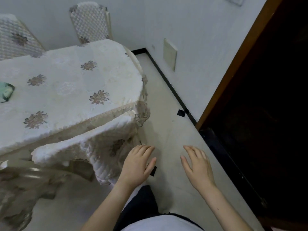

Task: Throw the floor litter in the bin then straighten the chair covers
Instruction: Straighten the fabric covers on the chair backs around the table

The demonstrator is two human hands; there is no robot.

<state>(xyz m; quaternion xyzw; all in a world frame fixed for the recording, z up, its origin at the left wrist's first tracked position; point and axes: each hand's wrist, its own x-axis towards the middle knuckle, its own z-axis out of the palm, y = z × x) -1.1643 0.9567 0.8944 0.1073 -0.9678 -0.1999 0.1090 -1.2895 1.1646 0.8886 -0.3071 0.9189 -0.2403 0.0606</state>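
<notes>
Head view: a table (pixel 66 84) draped in a white floral tablecloth fills the left side, with a green packet (pixel 5 94) lying at its left edge; print on the packet is too blurred to be read. A dark open doorway (pixel 266 114) with a brown frame takes up the right side, and a cream wall plate (pixel 170 53) is seen on the white wall. Two black square scraps are seen on the pale floor (pixel 166 130): one scrap (pixel 181 113) just beside the black skirting near the door frame, the other scrap (pixel 153 170) partly hidden under the left hand's thumb; possibly litter, possibly floor tape. The near chair cover (pixel 80 147), quilted white with faded flowers, is seen hanging rumpled and uneven below the table edge. Two more covered chair backs (pixel 90 20) are stood against the far wall. Left hand (pixel 138 165) is held open, palm down, fingers loosely spread, grasping nothing, just beside the near cover. Right hand (pixel 198 167) is likewise open and empty over bare floor.
</notes>
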